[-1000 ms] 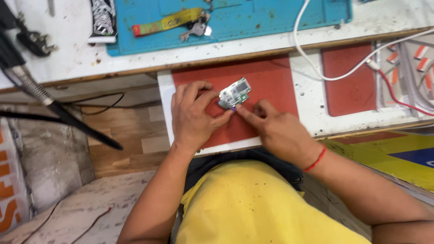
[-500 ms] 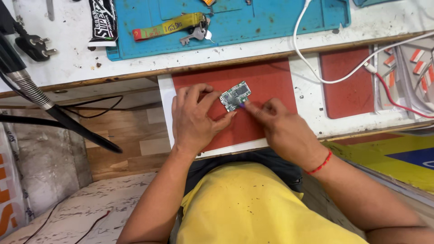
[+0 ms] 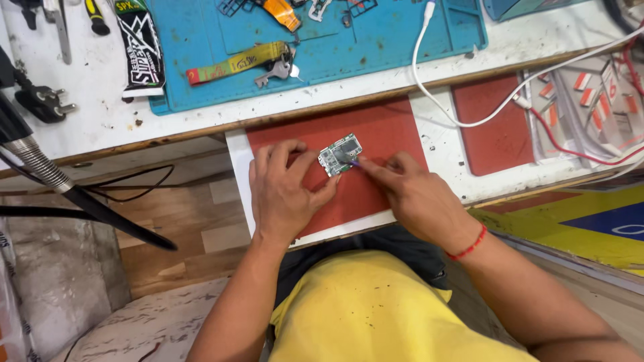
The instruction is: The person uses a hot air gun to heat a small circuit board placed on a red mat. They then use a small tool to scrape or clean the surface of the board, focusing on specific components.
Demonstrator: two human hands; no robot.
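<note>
A small green circuit board [image 3: 339, 154] rests on a red pad [image 3: 382, 131] laid on a white pull-out board. My left hand [image 3: 285, 191] lies flat on the pad, its fingertips pinning the board's left edge. My right hand [image 3: 412, 198] pinches a thin purple-tipped tool [image 3: 351, 161] whose point touches the board's face. A red thread band circles my right wrist.
Behind the pad a blue work mat [image 3: 349, 50] carries a yellow strap with keys [image 3: 251, 64] and small parts. A white cable [image 3: 456, 100] loops across the bench to a second red pad [image 3: 496, 127]. A black plug [image 3: 40, 100] and a flexible metal arm [image 3: 33, 161] are at left.
The view has shifted slightly. Both hands stay on the circuit board; the right hand's tool tip has slid a little across the board's face.
</note>
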